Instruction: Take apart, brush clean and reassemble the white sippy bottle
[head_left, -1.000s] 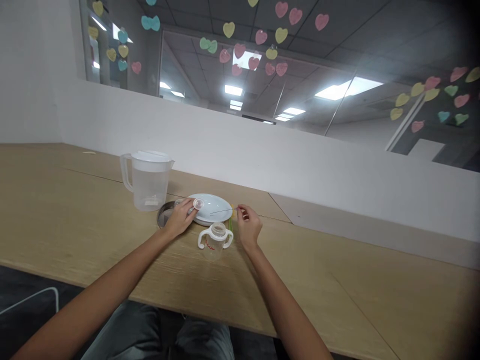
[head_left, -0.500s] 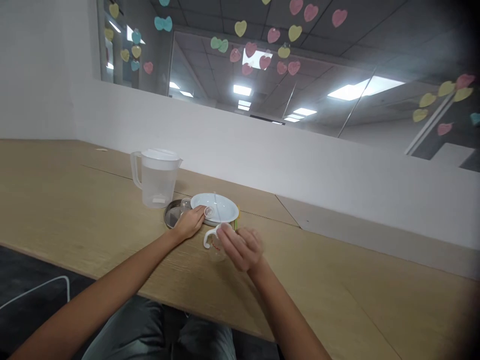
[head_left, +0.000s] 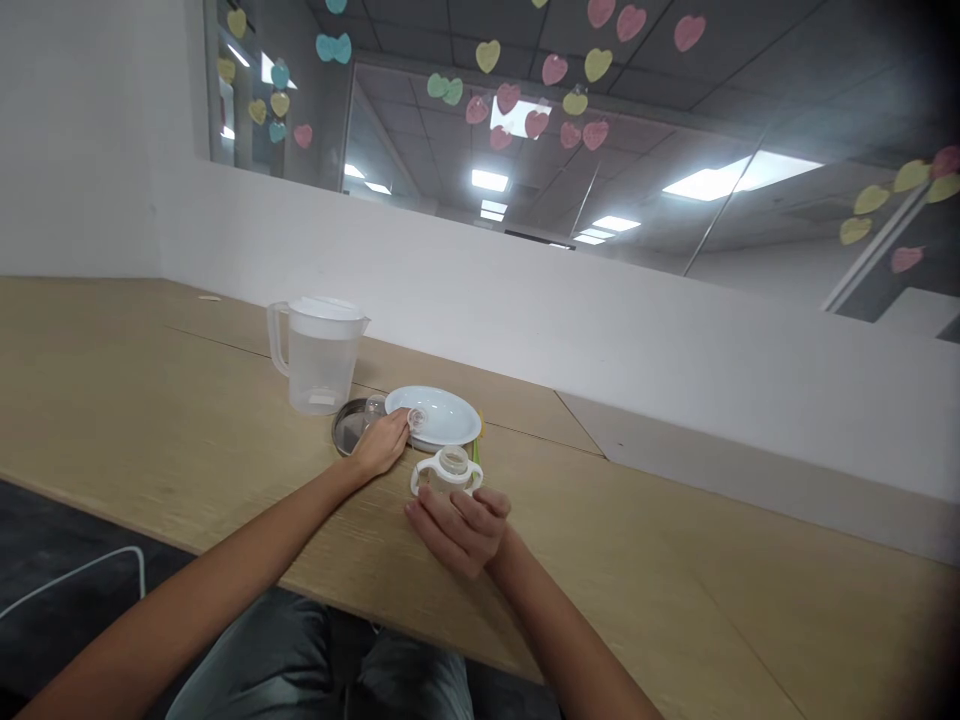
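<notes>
My left hand [head_left: 382,443] is closed on a small clear round piece [head_left: 418,420] at the near edge of a white oval plate [head_left: 442,402]. Beside that hand, a clear dome-shaped cover [head_left: 375,405] sits in a round metal tray [head_left: 346,428]. A baby bottle [head_left: 453,462] with two white handles stands upright on the table, its top uncovered. My right hand [head_left: 461,530] is in front of the bottle with curled fingers that hide its lower body. Whether these fingers grip the bottle or something else is hidden.
Behind the tray stands a lidded clear plastic pitcher [head_left: 322,350]. A thin yellow-green item [head_left: 478,440] shows at the plate's right edge. The wooden table [head_left: 637,560] meets a white wall [head_left: 480,290] under a window. A white cable [head_left: 75,575] hangs at lower left.
My right hand has moved down from the bottle's top to in front of its body, leaving the rim and both handles visible. The left hand stays at the plate's edge.
</notes>
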